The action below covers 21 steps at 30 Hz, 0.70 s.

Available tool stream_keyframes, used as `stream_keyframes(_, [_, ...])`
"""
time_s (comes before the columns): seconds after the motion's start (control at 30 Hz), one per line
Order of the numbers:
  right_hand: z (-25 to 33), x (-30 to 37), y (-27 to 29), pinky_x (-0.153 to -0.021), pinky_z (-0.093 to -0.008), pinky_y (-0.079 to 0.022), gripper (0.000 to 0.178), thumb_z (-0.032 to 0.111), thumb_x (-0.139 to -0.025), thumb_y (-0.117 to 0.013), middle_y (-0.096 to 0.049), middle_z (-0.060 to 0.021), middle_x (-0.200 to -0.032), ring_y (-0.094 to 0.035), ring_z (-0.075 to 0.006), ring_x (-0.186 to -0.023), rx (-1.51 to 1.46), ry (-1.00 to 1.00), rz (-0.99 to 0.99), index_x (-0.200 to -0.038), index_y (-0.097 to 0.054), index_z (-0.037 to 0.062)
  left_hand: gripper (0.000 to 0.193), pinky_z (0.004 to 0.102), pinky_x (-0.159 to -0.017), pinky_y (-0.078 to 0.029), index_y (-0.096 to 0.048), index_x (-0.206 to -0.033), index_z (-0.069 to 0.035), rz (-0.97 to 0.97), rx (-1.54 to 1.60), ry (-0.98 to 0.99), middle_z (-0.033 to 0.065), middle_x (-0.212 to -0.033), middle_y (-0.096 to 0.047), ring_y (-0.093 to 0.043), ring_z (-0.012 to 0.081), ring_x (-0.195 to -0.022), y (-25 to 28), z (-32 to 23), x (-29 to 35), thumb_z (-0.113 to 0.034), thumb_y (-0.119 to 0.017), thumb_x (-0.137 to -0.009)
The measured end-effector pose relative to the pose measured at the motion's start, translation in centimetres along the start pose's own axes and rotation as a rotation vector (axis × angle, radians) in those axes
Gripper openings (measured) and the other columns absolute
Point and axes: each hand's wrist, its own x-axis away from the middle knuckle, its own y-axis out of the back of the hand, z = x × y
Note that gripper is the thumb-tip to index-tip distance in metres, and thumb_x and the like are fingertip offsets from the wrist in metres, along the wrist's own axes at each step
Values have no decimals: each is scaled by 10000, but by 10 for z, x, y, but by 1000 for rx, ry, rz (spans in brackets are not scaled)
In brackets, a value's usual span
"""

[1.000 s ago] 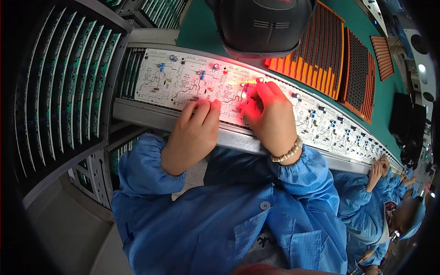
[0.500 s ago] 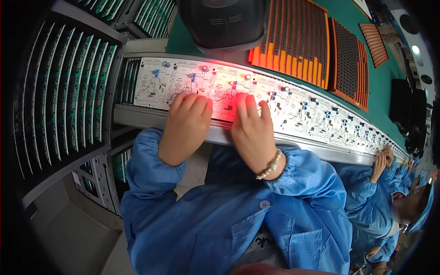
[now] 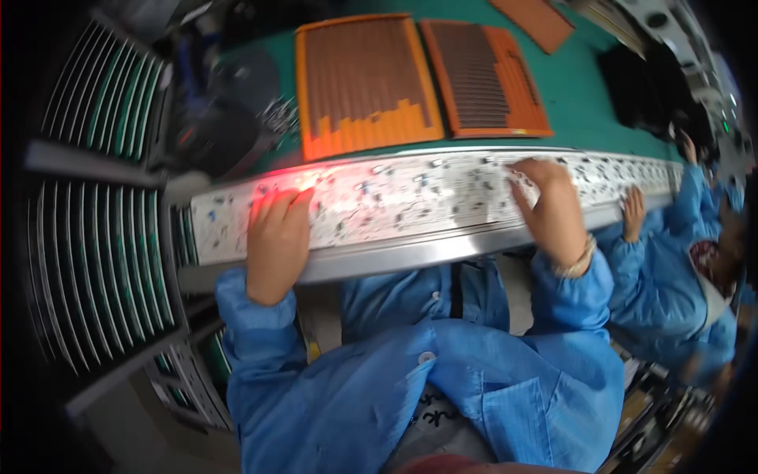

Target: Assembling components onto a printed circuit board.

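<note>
the green worktop (image 3: 600, 103) carried two orange trays (image 3: 359, 79), and along its near edge ran a long row of white circuit boards (image 3: 426, 197), its long axis left to right. both hands lay flat on it, well apart — the left hand (image 3: 276, 237) by the red glow, the right hand (image 3: 553, 209) farther along; neither grip closed on anything.

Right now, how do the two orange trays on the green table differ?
The left orange tray looks larger and lies nearer the circuit boards; the right orange tray looks narrower and sits farther back. The left one shows a bright orange stepped band along its lower rows; the right one looks dark nearly throughout. Both are ribbed, rectangular and lie flat.
</note>
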Motion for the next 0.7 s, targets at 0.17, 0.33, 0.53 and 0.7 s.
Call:
stream_keyframes(0.17, [-195, -33, 50, -913, -427, -503, 265, 175, -872, -703, -688, -197, -1081, -634, -369, -1068, 123, -233, -437, -1083, -693, 14, 303, 444, -875, -454, -652, -1124, 4, -83, 71, -50, 160, -989, -614, -574, 343, -966, -7, -14, -10, 21, -593, -828])
stream_keyframes(0.33, [-387, -53, 71, -954, -433, -505, 423, 251, -851, -722, -656, -194, -1203, -631, -369, -1093, 459, -483, -737, -1211, -649, 40, 257, 408, -854, -465, -662, -1109, 30, -178, 92, -21, 182, -969, -621, -587, 344, -914, -20, -20, 8, 51, -565, -872])
stream_keyframes(0.53, [-446, -81, 75, -970, -417, -509, 453, 202, -831, -726, -654, -175, -1228, -621, -364, -1130, 278, -770, -612, -1255, -638, 70, 232, 388, -841, -476, -670, -1104, 38, -333, 49, 246, 175, -971, -631, -595, 331, -925, -22, -20, 57, 46, -540, -911])
stream_keyframes(0.7, [-447, -87, 79, -951, -418, -519, 437, 170, -800, -739, -666, -172, -1189, -636, -359, -1098, 177, -730, -598, -1223, -667, 90, 224, 381, -830, -496, -671, -1103, 41, -410, 60, 382, 165, -974, -635, -608, 307, -913, -21, -23, 70, 38, -535, -925])
